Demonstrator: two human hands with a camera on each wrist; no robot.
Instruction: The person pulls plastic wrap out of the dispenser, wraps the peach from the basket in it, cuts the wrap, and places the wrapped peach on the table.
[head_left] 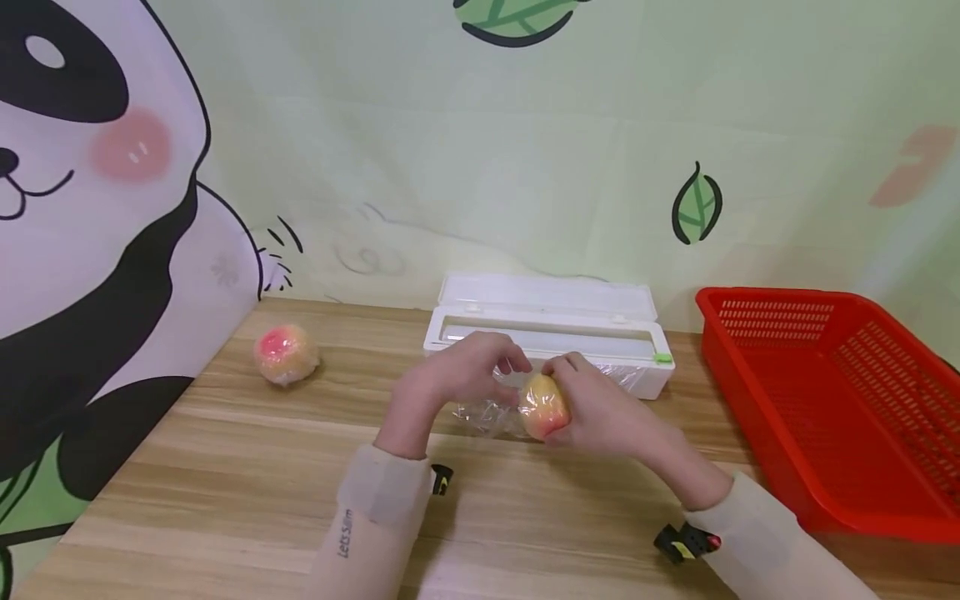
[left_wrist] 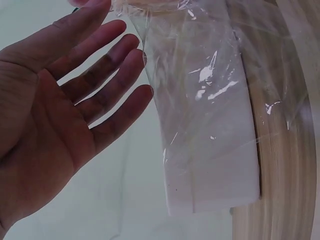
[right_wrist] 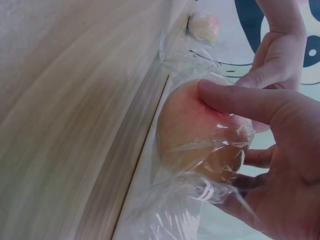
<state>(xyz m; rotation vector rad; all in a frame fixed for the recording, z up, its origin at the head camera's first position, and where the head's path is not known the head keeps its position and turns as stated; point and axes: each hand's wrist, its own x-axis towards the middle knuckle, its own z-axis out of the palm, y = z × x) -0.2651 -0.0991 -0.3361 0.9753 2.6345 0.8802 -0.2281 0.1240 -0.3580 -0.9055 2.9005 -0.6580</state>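
Observation:
A yellow-and-pink peach, partly covered in clear plastic film, is held in front of the white box. My right hand grips the peach, its thumb pressed over the pink part and its fingers behind. At the peach's left side is my left hand, with spread, slightly bent fingers along the edge of the film and its thumb close to the peach. Loose film hangs below the left hand.
A white cling film box with its lid raised stands at the back; a green slider is at its right end. At the far left sits another film-wrapped peach. A red plastic basket occupies the right side of the wooden table.

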